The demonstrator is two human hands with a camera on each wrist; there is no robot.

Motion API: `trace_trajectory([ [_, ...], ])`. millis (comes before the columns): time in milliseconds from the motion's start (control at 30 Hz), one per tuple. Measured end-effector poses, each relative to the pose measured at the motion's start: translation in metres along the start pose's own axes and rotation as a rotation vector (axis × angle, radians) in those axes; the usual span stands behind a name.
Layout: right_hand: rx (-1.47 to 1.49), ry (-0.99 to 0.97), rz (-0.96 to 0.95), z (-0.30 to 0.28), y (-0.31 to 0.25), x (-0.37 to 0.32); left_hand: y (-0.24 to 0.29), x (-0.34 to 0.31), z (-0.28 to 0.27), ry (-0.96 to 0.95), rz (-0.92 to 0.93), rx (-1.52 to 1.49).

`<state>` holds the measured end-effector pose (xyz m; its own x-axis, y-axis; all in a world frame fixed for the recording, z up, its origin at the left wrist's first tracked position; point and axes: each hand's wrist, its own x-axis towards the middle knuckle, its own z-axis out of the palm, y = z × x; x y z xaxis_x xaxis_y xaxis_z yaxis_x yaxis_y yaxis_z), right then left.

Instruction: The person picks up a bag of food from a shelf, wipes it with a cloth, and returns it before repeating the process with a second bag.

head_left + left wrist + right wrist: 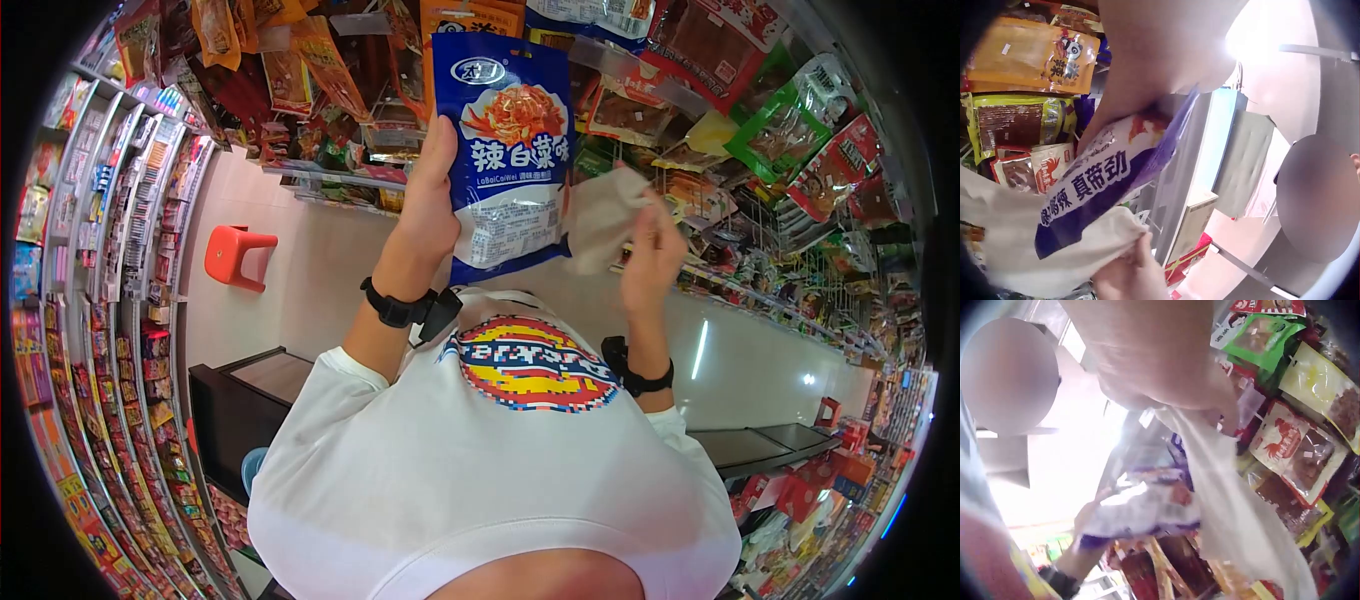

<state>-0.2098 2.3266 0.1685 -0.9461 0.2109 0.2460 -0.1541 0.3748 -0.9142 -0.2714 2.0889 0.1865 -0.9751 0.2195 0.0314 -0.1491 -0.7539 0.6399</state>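
My left hand [432, 205] grips a blue and white snack packet [510, 160] by its left edge, thumb across the front. The packet stands upright before my chest, its printed front with a food picture facing me. To its right, my right hand [652, 250] pinches a pale cloth [605, 220] that hangs in soft folds beside the packet. In the left wrist view the cloth [1085, 240] passes below the packet [1100, 178], overlapping its lower edge. The right wrist view shows the cloth [1225, 494] drooping from my fingers.
Hanging snack packets crowd the rack ahead, among them a green packet [785, 130] and an orange packet [1035, 56]. A red stool [238, 258] stands on the floor at left. Stocked shelves [120, 300] line the far left. A dark-framed counter [250, 390] is beside me.
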Motion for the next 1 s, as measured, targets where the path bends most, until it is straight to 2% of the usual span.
trace_trajectory([
  [67, 0.015, 0.148, 0.106, -0.011, -0.015, 0.006, -0.004, 0.003, 0.002, -0.016, 0.012, 0.014],
  [133, -0.153, 0.251, -0.16, -0.02, -0.028, 0.014, -0.01, 0.005, 0.005, -0.035, 0.019, 0.033],
  [167, -0.151, 0.257, -0.157, -0.024, -0.029, 0.015, -0.013, 0.007, 0.008, -0.043, 0.036, 0.062],
  [233, 0.546, 0.1, -0.152, -0.029, -0.031, 0.016, -0.02, 0.012, 0.011, -0.072, 0.044, 0.092],
  [267, 0.546, 0.108, -0.153, -0.031, -0.032, 0.014, -0.022, 0.014, 0.012, -0.078, 0.039, 0.094],
  [333, 0.453, 0.0, -0.401, -0.036, -0.035, 0.008, -0.026, 0.019, 0.014, -0.087, 0.001, 0.113],
  [400, 0.467, 0.029, -0.389, -0.037, -0.033, 0.003, -0.032, 0.021, 0.015, -0.064, -0.039, 0.102],
  [467, -0.049, -0.299, -0.686, -0.038, -0.038, 0.015, -0.036, 0.022, 0.02, -0.128, -0.031, 0.076],
  [533, -0.222, -0.388, -0.857, -0.011, -0.021, 0.025, -0.042, 0.018, 0.027, -0.137, -0.067, 0.063],
  [567, -0.224, -0.385, -0.851, 0.0, -0.019, 0.029, -0.045, 0.016, 0.029, -0.143, -0.1, 0.047],
  [600, -0.335, -0.384, -0.884, 0.011, -0.018, 0.033, -0.047, 0.016, 0.031, -0.047, -0.197, 0.038],
  [667, -0.449, -0.386, -0.922, 0.023, -0.015, 0.034, -0.037, 0.014, 0.047, 0.015, -0.172, 0.033],
  [700, -0.404, -0.366, -0.912, 0.027, -0.012, 0.032, -0.037, 0.016, 0.046, 0.016, -0.167, 0.032],
  [767, -0.354, -0.345, -0.904, 0.03, -0.009, 0.028, -0.035, 0.02, 0.042, -0.104, -0.138, -0.135],
  [1000, -0.288, -0.47, -1.002, 0.022, -0.004, 0.007, -0.039, 0.024, 0.041, -0.11, -0.088, -0.113],
])
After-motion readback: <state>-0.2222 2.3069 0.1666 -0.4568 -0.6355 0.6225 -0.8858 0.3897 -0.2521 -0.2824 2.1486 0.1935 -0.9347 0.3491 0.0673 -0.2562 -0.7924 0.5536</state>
